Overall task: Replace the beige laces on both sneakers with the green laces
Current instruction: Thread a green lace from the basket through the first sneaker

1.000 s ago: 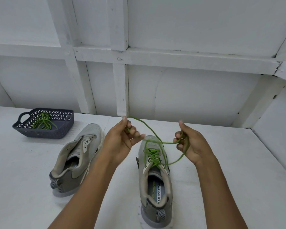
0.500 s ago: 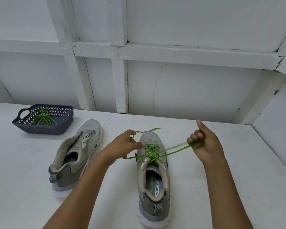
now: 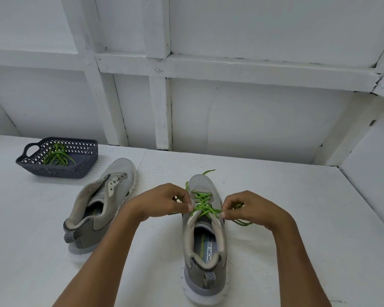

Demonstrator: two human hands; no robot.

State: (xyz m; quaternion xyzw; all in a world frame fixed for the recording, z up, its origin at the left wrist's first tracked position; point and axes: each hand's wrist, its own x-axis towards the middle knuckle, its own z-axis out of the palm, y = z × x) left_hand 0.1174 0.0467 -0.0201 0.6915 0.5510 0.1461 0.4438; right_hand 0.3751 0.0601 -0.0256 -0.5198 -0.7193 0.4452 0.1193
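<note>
1. Presently both hands work at the throat of the laced sneaker (image 3: 205, 240), which stands heel toward me on the white table (image 3: 297, 218), right of centre.
2. Left hand (image 3: 162, 202): the fingers are curled, with thumb and forefinger pinching the green lace (image 3: 203, 203) at the left edge of the upper eyelets.
3. Right hand (image 3: 251, 209): it is likewise curled and pinches the same lace at the right edge. A slack length trails onto the table just beside this hand, and one free end lies past the toe.
4. Green lace: it crosses in several rows over the tongue and reaches near the top of the eyelet row. I cannot tell whether the last pair of eyelets is threaded.
5. Step in hand, as I judge it: drawing the crossings snug.
   - I would pull both sides outward with equal tension.
   - I would feed slack upward row by row from the toe.
   - I would keep the tongue flat and centred beneath the lace.
   - I would avoid lifting, so the shoe does not skid.
6. Before any knot I would compare the two free ends. Their differing lie suggests the lengths may be unequal.
7. Remainder: the unlaced sneaker (image 3: 102, 207) sits to the left at an angle, its eyelets bare. The spare green lace (image 3: 57, 156) lies bundled in the dark basket (image 3: 60, 171) at far left. I judge the task roughly half complete.
</note>
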